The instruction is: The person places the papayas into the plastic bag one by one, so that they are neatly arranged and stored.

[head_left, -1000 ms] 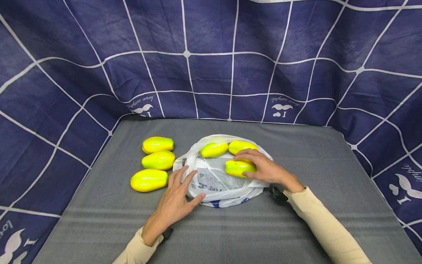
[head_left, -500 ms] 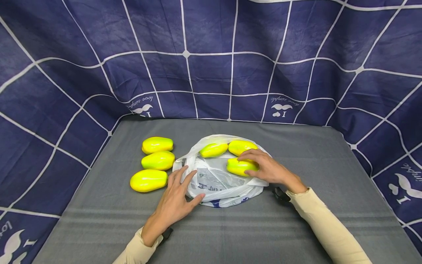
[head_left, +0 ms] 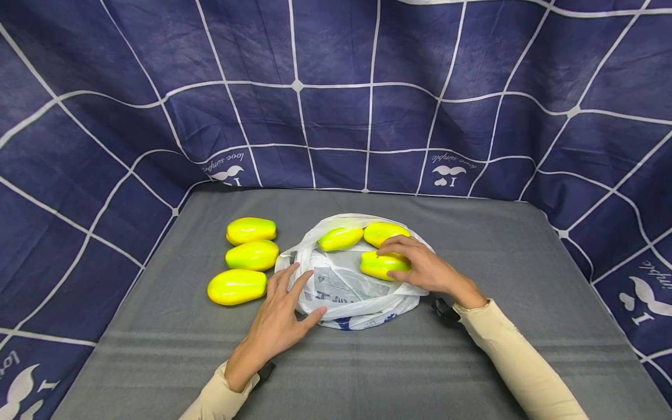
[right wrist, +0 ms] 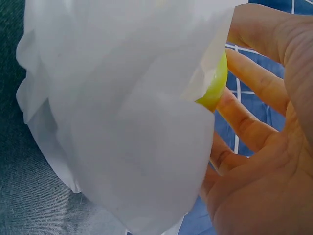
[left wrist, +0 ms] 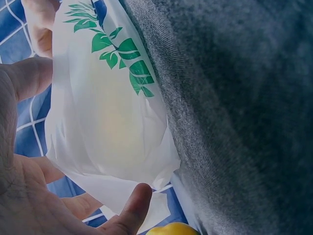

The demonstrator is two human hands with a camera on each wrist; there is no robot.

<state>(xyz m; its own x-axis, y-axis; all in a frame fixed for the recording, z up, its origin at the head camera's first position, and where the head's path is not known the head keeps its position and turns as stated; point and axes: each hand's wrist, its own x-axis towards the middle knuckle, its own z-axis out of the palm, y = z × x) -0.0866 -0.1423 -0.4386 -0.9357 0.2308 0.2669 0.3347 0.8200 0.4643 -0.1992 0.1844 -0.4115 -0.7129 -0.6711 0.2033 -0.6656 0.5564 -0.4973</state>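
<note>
A white plastic bag lies open on the grey cloth, showing blue and green print in the head and left wrist views. Inside, my right hand grips a yellow-green papaya, fingers over the far side and thumb on the near side. Two more papayas, one at the back left and one at the back right, lie in the bag. My left hand rests at the bag's left rim with its fingers spread. In the right wrist view the bag hides most of the held papaya.
Left of the bag three papayas lie in a column: far, middle and near. The grey cloth covers the table. A blue curtain with white grid lines encloses the back and sides.
My right hand and its papaya have shifted slightly rightward within the bag since the first frame, then stay nearly still. My left hand and the other papayas keep their places.
</note>
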